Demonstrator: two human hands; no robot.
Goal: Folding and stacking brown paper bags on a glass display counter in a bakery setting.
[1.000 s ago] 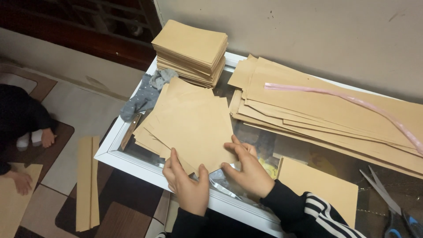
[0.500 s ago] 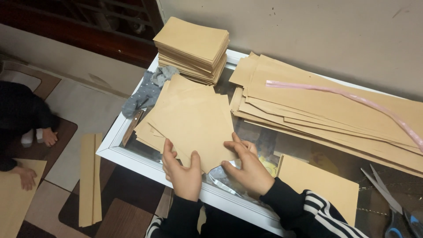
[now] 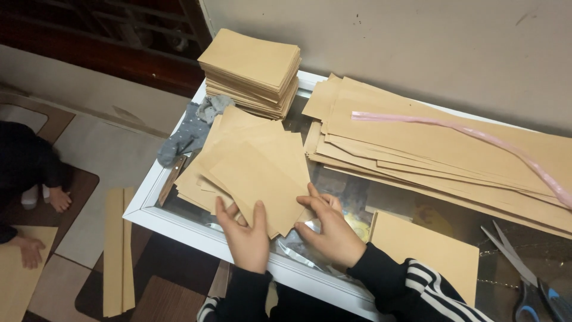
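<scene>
Head view looks down on a white-framed glass table (image 3: 156, 216) against a pale wall, where a person in a dark striped-sleeve top works over a fanned pile of brown paper pieces (image 3: 250, 164) lying at the near left of the glass; the left hand (image 3: 245, 235) lies flat, fingers spread and open, pressing on the near edge of the pile without gripping it, while the right hand (image 3: 330, 229) is half curled, thumb and fingertips pinching the pile's near right corner; the step in hand appears to be squaring or gathering the loose pieces into order, and the next move would seem to call for a steady press from the left hand while the right draws the edges into line; both wrists come in low over the near frame of the table, forearms close together; a neat stack of the same brown pieces (image 3: 253, 71) stands at the far left corner, long brown sheets (image 3: 441, 149) with a pink strip (image 3: 476, 140) across them fill the far right, a single brown sheet (image 3: 426, 253) lies near right beside scissors (image 3: 524, 280), and a grey cloth (image 3: 190, 131) sits at the left edge; another person's hands (image 3: 42, 226) rest on the floor at far left, well apart from the table
</scene>
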